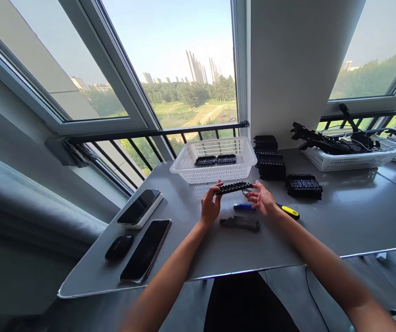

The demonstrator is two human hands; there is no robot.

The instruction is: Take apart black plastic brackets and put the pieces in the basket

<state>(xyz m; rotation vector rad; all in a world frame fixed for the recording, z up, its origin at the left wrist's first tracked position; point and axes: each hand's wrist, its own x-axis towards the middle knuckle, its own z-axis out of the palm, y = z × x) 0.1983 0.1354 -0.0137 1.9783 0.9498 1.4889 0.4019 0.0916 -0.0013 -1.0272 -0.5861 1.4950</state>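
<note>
Between my two hands I hold a flat black plastic part with a row of small knobs or holes (234, 187) a little above the table. My left hand (211, 203) pinches its left end between thumb and fingers. At its right end, the thumb and fingers of my right hand (262, 198) grip the edge. Below the part lie a blue-handled tool (244, 207) and a dark grey cloth-like strip (239, 223). A yellow and black handle (289, 211) shows beyond my right wrist, partly hidden by it.
A white basket (213, 175) holds similar black parts at the back. Stacks of black parts (270, 165) and one more pile (304, 186) stand to its right. Farther right, another white basket (348, 162) holds cables and black pieces. Two phones (145, 250) and a black mouse (119, 247) lie left.
</note>
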